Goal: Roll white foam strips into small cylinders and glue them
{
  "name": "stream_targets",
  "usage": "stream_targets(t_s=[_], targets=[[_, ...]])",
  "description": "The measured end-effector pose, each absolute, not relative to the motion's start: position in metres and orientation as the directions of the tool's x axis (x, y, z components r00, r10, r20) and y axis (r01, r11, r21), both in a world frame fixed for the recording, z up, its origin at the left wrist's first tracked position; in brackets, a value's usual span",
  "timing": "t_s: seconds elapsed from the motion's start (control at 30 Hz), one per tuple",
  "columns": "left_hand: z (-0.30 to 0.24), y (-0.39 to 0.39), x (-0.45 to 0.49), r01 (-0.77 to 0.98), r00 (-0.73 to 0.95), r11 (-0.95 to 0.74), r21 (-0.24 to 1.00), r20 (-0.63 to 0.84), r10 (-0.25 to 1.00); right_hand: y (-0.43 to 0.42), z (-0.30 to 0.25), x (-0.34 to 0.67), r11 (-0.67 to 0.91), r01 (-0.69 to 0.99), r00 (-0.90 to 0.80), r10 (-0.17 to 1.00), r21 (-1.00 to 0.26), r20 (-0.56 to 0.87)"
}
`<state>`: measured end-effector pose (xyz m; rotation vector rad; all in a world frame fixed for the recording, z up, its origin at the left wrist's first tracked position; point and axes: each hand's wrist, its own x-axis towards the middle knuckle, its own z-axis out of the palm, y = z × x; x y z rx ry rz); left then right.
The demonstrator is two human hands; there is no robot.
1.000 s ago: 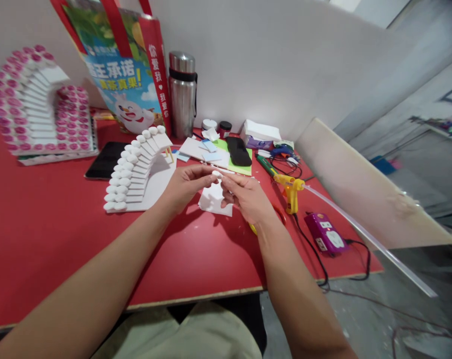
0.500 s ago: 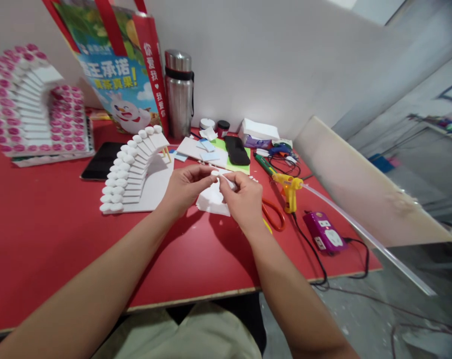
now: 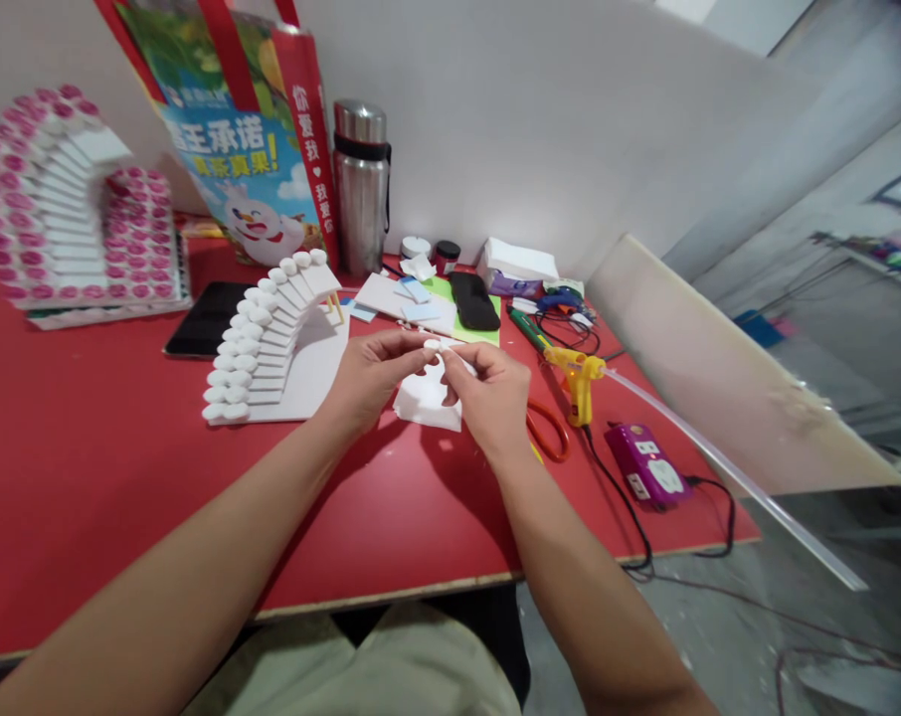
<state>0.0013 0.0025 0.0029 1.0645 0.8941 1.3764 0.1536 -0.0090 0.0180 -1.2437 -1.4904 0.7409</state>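
Note:
My left hand [image 3: 372,370] and my right hand [image 3: 489,391] meet above the red table [image 3: 122,447], both pinching a small white foam piece [image 3: 434,347] between fingertips. Under them lies a white paper scrap [image 3: 427,400]. To the left of my left hand stands a white foam staircase model [image 3: 268,343] with round white knobs along its steps. A yellow hot glue gun [image 3: 581,378] with a long clear glue stick rests to the right of my right hand, beside orange-handled scissors [image 3: 549,433].
A pink-topped foam staircase model [image 3: 70,209] stands far left. A dark phone [image 3: 208,318], a printed shopping bag [image 3: 249,149], a steel flask [image 3: 361,189], foam sheets, a black case [image 3: 474,300] and a purple power strip [image 3: 648,467] lie around. A beige board [image 3: 719,368] leans at right.
My right hand has turned and curled its fingers more tightly onto the white piece, uncovering the scissors. The left hand keeps its pinch; the view has shifted slightly.

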Motion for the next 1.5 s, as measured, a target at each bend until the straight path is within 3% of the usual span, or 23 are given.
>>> stream_targets(t_s=[0.17, 0.27, 0.43, 0.6, 0.87, 1.0, 1.2, 1.3, 1.43, 1.5], targets=[[0.003, 0.001, 0.005, -0.220, -0.066, -0.130, 0.967, 0.118, 0.991, -0.011, 0.011, 0.152, 0.438, 0.609, -0.012, 0.838, -0.661, 0.545], [-0.001, 0.000, 0.005, -0.106, -0.115, -0.203, 0.973, 0.191, 0.975, -0.010, 0.007, 0.152, 0.484, 0.672, -0.095, 0.807, -0.561, 0.583], [-0.008, -0.002, 0.005, 0.078, -0.107, -0.367, 0.927, 0.373, 0.921, -0.008, 0.008, 0.155, 0.482, 0.597, -0.131, 0.848, -0.642, 0.514], [-0.007, -0.003, 0.004, 0.154, -0.100, -0.390, 0.908, 0.407, 0.908, -0.007, 0.011, 0.157, 0.463, 0.550, -0.126, 0.869, -0.696, 0.478], [-0.004, 0.002, -0.003, -0.013, -0.004, -0.330, 0.944, 0.330, 0.944, -0.006, 0.020, 0.162, 0.401, 0.415, -0.144, 0.915, -0.817, 0.376], [-0.003, 0.004, -0.006, -0.019, 0.049, -0.306, 0.952, 0.306, 0.951, -0.002, 0.021, 0.166, 0.367, 0.298, -0.194, 0.927, -0.881, 0.320], [0.001, 0.004, -0.007, -0.011, 0.117, -0.316, 0.949, 0.316, 0.942, -0.001, 0.021, 0.171, 0.335, 0.250, -0.213, 0.934, -0.909, 0.286], [0.000, 0.004, -0.005, -0.024, 0.108, -0.306, 0.952, 0.307, 0.946, -0.001, 0.022, 0.172, 0.378, 0.325, -0.221, 0.922, -0.867, 0.320], [-0.004, 0.004, -0.002, 0.029, 0.072, -0.306, 0.951, 0.304, 0.950, 0.001, 0.021, 0.175, 0.589, 0.525, -0.327, 0.806, -0.614, 0.493], [-0.006, 0.003, -0.002, 0.085, 0.072, -0.342, 0.936, 0.336, 0.939, 0.003, 0.021, 0.176, 0.625, 0.530, -0.384, 0.780, -0.573, 0.495]])
